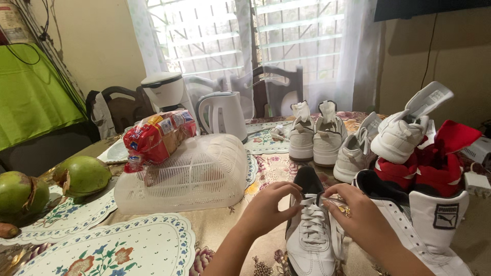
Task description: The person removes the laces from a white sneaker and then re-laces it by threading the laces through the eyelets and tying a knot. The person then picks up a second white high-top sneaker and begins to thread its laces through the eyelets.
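both hands, left hand (268, 204) and right hand (353, 212), pinch the white sneaker's (309, 240) laces (312, 217); a loose grip could let the lace slip free

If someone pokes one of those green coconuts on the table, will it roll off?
Probably it would wobble or roll a little: the green coconut is rounded and rests on a flat placemat with nothing bracing it. It looks thick-husked, so likely heavy for its size and hard to start moving. Its neighbour sits close and might stop it.
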